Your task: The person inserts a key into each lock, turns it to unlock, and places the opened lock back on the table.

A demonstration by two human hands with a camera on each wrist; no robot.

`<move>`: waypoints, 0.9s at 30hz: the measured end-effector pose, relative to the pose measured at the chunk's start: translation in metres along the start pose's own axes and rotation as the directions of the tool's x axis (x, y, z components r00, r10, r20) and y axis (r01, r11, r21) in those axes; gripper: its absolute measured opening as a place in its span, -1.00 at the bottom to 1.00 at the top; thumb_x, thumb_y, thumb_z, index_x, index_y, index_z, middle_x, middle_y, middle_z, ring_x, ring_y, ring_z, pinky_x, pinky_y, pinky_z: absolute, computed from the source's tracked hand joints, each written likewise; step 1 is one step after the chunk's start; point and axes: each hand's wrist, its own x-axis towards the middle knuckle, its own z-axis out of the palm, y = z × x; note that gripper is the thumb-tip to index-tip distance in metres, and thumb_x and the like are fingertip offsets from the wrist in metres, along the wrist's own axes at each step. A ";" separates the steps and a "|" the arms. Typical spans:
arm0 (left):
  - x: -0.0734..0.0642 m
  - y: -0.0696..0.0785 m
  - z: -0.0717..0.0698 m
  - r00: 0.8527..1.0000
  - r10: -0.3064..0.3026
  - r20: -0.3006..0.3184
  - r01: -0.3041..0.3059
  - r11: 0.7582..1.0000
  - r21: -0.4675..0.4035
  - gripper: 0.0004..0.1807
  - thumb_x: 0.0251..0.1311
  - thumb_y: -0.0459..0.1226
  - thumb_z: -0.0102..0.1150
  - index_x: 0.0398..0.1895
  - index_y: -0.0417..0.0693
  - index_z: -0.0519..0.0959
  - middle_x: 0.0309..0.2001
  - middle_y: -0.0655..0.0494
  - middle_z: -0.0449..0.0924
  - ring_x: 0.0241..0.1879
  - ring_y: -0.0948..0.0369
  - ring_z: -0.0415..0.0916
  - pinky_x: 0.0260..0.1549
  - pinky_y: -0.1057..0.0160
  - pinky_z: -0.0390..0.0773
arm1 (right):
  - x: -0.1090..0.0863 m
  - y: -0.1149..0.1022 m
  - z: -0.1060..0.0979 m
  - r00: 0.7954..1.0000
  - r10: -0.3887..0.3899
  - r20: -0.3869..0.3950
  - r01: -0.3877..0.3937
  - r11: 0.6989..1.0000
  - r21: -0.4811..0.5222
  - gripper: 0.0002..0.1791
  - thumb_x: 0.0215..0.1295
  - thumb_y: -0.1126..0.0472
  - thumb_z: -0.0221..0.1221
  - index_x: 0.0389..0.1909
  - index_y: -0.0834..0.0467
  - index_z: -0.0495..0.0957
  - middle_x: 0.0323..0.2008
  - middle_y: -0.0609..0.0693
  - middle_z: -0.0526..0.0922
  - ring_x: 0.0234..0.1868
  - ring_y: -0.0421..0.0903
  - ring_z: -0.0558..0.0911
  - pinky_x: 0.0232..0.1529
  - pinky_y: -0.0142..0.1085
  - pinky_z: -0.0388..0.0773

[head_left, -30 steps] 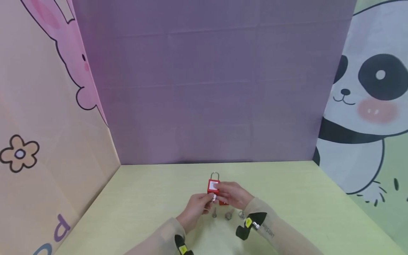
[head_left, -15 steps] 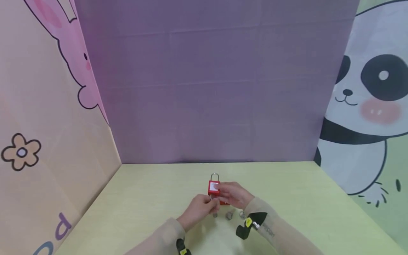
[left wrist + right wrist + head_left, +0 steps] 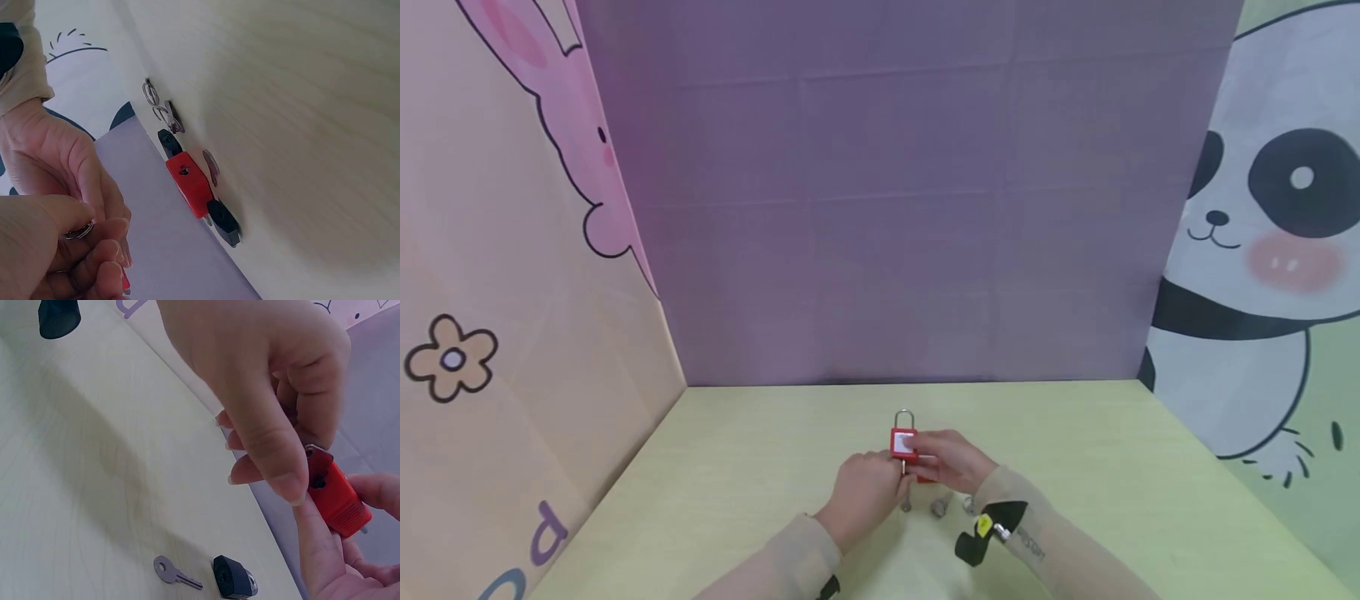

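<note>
My right hand (image 3: 953, 458) holds a red padlock (image 3: 903, 444) with a white label between thumb and fingers, above the table. Its metal shackle (image 3: 904, 419) points up, away from me. At the padlock's lower end, my left hand (image 3: 867, 493) pinches a key (image 3: 904, 468); most of it is hidden by the fingers. The left wrist view shows a metal ring (image 3: 80, 232) between that thumb and the curled fingers. In the right wrist view the padlock's underside (image 3: 320, 482) shows a dark opening close to the left thumb. How deep the key sits cannot be seen.
Behind the hands lies another red padlock (image 3: 189, 184), between two black padlocks, one near (image 3: 169, 142) and one farther (image 3: 224, 222). A loose key (image 3: 175, 572) lies on the table, with several ringed keys (image 3: 159, 106) beside. A purple backdrop (image 3: 910, 208) closes off the back.
My left hand has rolled over at the padlock's lower end, so its knuckles now face up and its thumb points down. My right hand and the padlock have barely moved.
</note>
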 end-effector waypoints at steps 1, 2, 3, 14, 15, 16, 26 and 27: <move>0.000 0.000 0.000 0.999 0.026 -0.029 -0.024 0.998 0.054 -0.74 0.13 -0.03 0.31 -0.52 -0.01 0.64 -0.62 0.23 0.54 -0.69 0.31 0.38 -0.70 0.41 0.32 | 0.000 0.000 0.000 1.000 -0.002 0.001 0.002 1.000 0.001 -0.47 0.36 0.16 0.16 0.20 0.44 0.39 0.00 0.17 0.62 -0.09 -0.07 0.68 0.03 -0.27 0.59; 0.000 0.000 0.000 0.998 0.045 -0.050 -0.040 0.995 0.092 -0.73 0.12 -0.02 0.32 -0.51 -0.01 0.65 -0.62 0.23 0.55 -0.70 0.30 0.39 -0.72 0.41 0.32 | 0.000 0.000 0.000 1.000 -0.002 0.002 0.002 1.000 -0.002 -0.47 0.36 0.16 0.16 0.20 0.44 0.39 0.00 0.17 0.61 -0.09 -0.07 0.68 0.04 -0.26 0.58; 0.000 0.000 0.000 0.997 0.057 -0.056 -0.051 0.993 0.108 -0.72 0.12 0.00 0.32 -0.51 0.00 0.66 -0.62 0.23 0.54 -0.71 0.31 0.37 -0.73 0.42 0.30 | 0.000 0.000 -0.001 1.000 0.000 0.001 0.000 1.000 -0.002 -0.47 0.36 0.16 0.17 0.20 0.43 0.39 0.01 0.17 0.61 -0.09 -0.07 0.67 0.04 -0.26 0.58; 0.020 -0.030 -0.011 0.926 -0.335 0.177 0.377 0.769 -0.516 -0.62 0.41 -0.03 -0.09 -0.55 0.08 0.52 -0.60 0.19 0.49 -0.61 0.31 0.35 -0.61 0.36 0.38 | 0.000 0.002 -0.009 1.000 0.021 -0.008 -0.020 0.999 0.041 -0.44 0.36 0.18 0.16 0.26 0.43 0.33 0.04 0.16 0.59 -0.07 -0.10 0.63 0.11 -0.22 0.55; 0.023 -0.034 -0.009 0.902 -0.386 0.192 0.420 0.686 -0.594 -0.66 0.42 -0.07 -0.09 -0.46 0.04 0.56 -0.53 0.14 0.55 -0.55 0.28 0.41 -0.55 0.34 0.44 | 0.001 0.001 -0.008 1.000 0.027 -0.015 -0.026 0.999 0.041 -0.42 0.35 0.18 0.17 0.26 0.44 0.32 0.04 0.18 0.59 -0.07 -0.10 0.63 0.11 -0.22 0.55; 0.026 -0.038 -0.006 0.877 -0.428 0.221 0.455 0.588 -0.669 -0.70 0.43 -0.10 -0.09 -0.35 0.00 0.58 -0.44 0.08 0.59 -0.48 0.25 0.47 -0.49 0.32 0.49 | 0.000 0.001 -0.008 0.999 0.033 -0.019 -0.033 0.999 0.039 -0.40 0.34 0.17 0.18 0.26 0.45 0.31 0.04 0.19 0.58 -0.08 -0.10 0.62 0.09 -0.23 0.56; 0.041 -0.046 0.019 0.769 -0.244 0.591 0.542 -0.241 -0.805 -0.45 0.42 -0.04 -0.06 0.29 -0.24 0.37 0.17 -0.14 0.54 0.19 0.04 0.49 0.27 0.00 0.36 | -0.001 0.001 -0.001 0.999 0.008 0.047 -0.009 1.000 0.022 -0.39 0.36 0.15 0.16 0.26 0.48 0.30 0.04 0.21 0.59 -0.06 -0.09 0.65 0.07 -0.23 0.57; 0.042 -0.045 0.020 0.765 -0.227 0.603 0.546 -0.268 -0.794 -0.44 0.40 -0.02 -0.03 0.29 -0.23 0.38 0.17 -0.13 0.55 0.20 0.05 0.49 0.29 0.00 0.33 | -0.001 0.001 0.000 0.998 0.001 0.058 -0.002 1.000 0.015 -0.38 0.36 0.15 0.16 0.26 0.48 0.29 0.06 0.22 0.58 -0.04 -0.08 0.65 0.08 -0.23 0.56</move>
